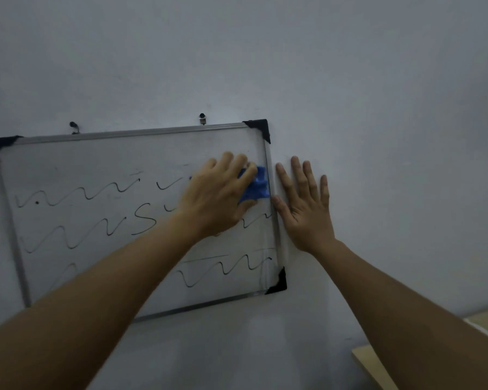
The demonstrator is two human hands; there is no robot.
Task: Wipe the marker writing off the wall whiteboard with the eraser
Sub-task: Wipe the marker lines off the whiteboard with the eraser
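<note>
A wall whiteboard [96, 153] with a silver frame and black corner caps hangs slightly tilted on the wall. Wavy black marker lines [76, 192] cross it in three rows. My left hand [217, 198] presses a blue eraser [255, 187] flat against the board's upper right area, close to the right frame. The hand covers most of the eraser, and only its right part shows. My right hand [304, 204] lies flat on the wall just right of the frame, fingers spread, its thumb touching the frame's edge. The board above the eraser looks free of writing.
Two wall hooks [202, 118] hold the board's top edge. A light wooden surface [383, 367] juts in at the bottom right corner, below my right forearm. Plain grey-white wall surrounds the board.
</note>
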